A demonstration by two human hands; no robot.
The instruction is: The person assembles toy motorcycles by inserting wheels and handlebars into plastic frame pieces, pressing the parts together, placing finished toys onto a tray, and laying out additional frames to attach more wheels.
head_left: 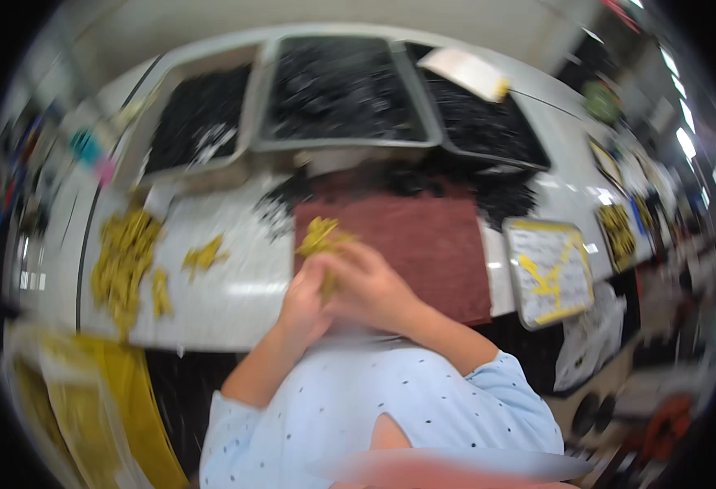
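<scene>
Head view: both hands, left hand (305, 297) & right hand (366, 285), grasp yellow piece (322, 238); white label card (466, 72) atop black-parts tray (488, 122).

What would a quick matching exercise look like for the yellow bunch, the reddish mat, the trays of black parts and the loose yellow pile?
Things:
1. yellow bunch
2. reddish mat
3. trays of black parts
4. loose yellow pile

Places:
A. far edge of the table
B. held by left hand and right hand
C. table's left side
D. under the hands

Pairs: 1-B, 2-D, 3-A, 4-C
</scene>
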